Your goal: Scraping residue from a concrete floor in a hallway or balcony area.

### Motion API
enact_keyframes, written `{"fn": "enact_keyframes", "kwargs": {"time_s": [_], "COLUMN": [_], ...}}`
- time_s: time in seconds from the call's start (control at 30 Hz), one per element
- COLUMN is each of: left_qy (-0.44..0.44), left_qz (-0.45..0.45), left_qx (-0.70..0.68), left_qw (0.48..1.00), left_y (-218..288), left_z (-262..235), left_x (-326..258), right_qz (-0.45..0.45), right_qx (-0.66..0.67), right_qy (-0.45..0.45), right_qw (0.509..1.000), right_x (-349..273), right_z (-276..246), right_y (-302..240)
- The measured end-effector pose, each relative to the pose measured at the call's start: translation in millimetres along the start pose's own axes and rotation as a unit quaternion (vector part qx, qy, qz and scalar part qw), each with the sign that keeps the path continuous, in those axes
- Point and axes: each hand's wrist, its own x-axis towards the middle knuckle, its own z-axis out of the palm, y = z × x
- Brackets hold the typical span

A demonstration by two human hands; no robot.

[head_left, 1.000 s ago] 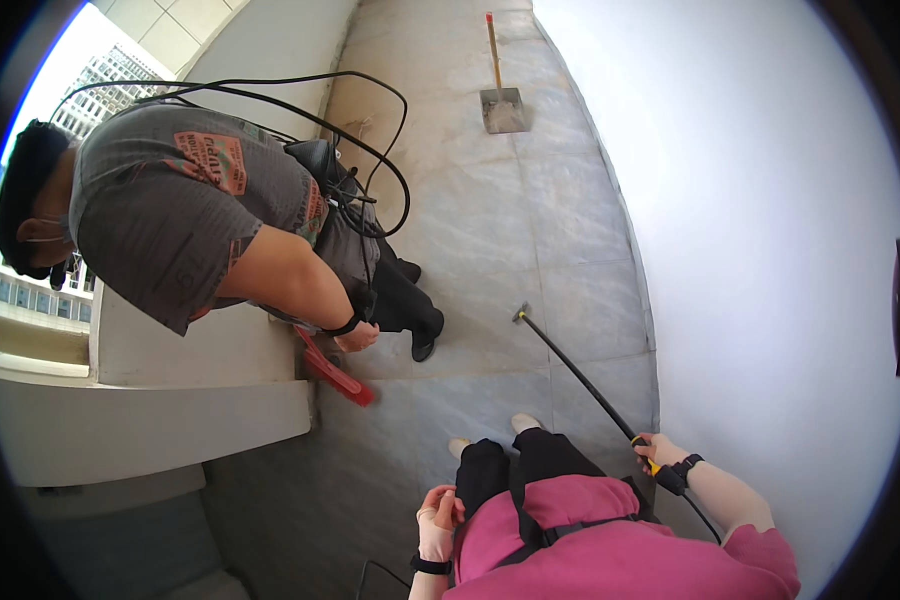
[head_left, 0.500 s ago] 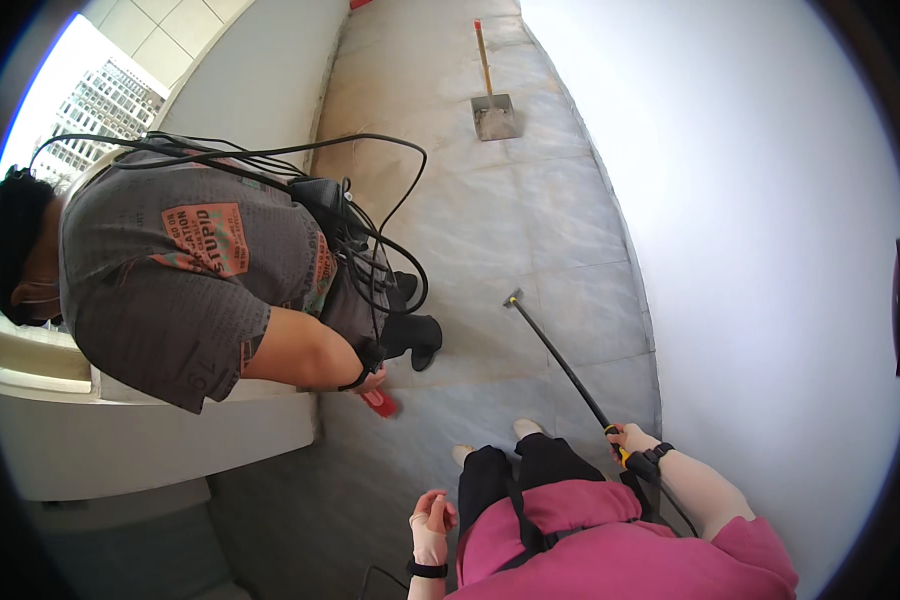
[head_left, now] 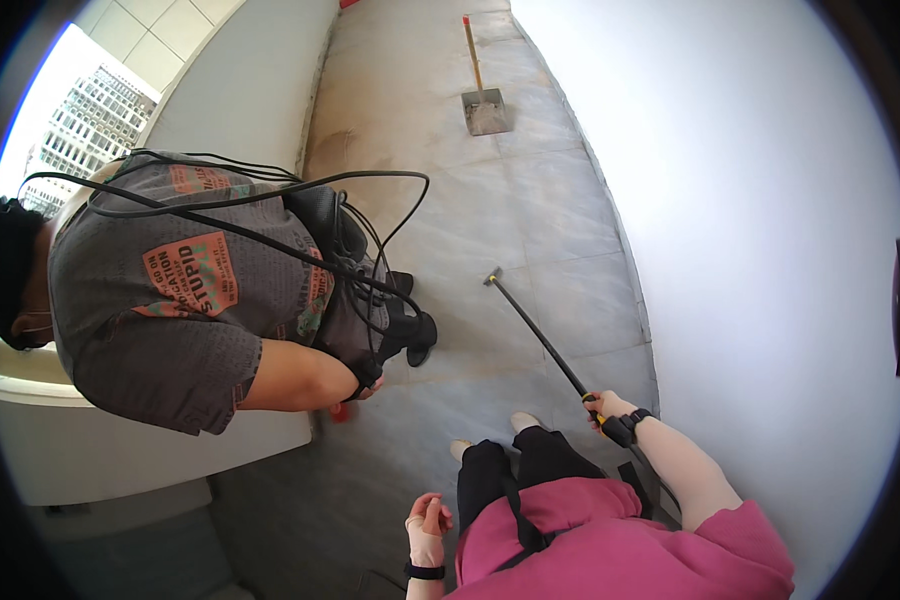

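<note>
My right hand (head_left: 607, 408) is wrapped round the black and yellow grip of a long-handled floor scraper (head_left: 542, 343). Its black shaft slants away to the far left, and the small flat head (head_left: 492, 276) rests on or just above the grey tiles. My left hand (head_left: 429, 515) hangs beside my left thigh with loosely bent fingers, apart from everything, and nothing shows in it.
A co-worker (head_left: 190, 290) with looped black cables bends toward the window ledge at left, a red object (head_left: 341, 411) near their hand. Far ahead lies a long-handled metal dustpan (head_left: 486, 112) holding debris. A white wall (head_left: 760, 250) runs along the right.
My right hand and the scraper have shifted left and slightly farther away. The co-worker's red object has moved left and is now mostly hidden. My left hand has barely moved.
</note>
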Motion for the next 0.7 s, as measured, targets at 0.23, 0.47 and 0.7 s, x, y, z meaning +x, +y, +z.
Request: {"fn": "enact_keyframes", "kwargs": {"time_s": [0.23,0.47,0.7], "left_qy": [-0.005,0.016,-0.041], "left_qz": [-0.008,-0.018,0.002], "left_qx": [0.009,0.008,0.035], "left_qw": [1.0,1.0,0.999], "left_y": [20,12,12], "left_z": [3,-7,-1], "left_x": [-9,-1,-2], "right_qz": [0.018,0.011,-0.018], "right_qx": [-0.014,-0.021,-0.039], "right_qy": [-0.01,-0.018,-0.015], "right_qw": [1.0,1.0,0.999], "right_x": [-22,-20,-13], "right_z": [5,3,20], "right_y": [-5,13,17]}}
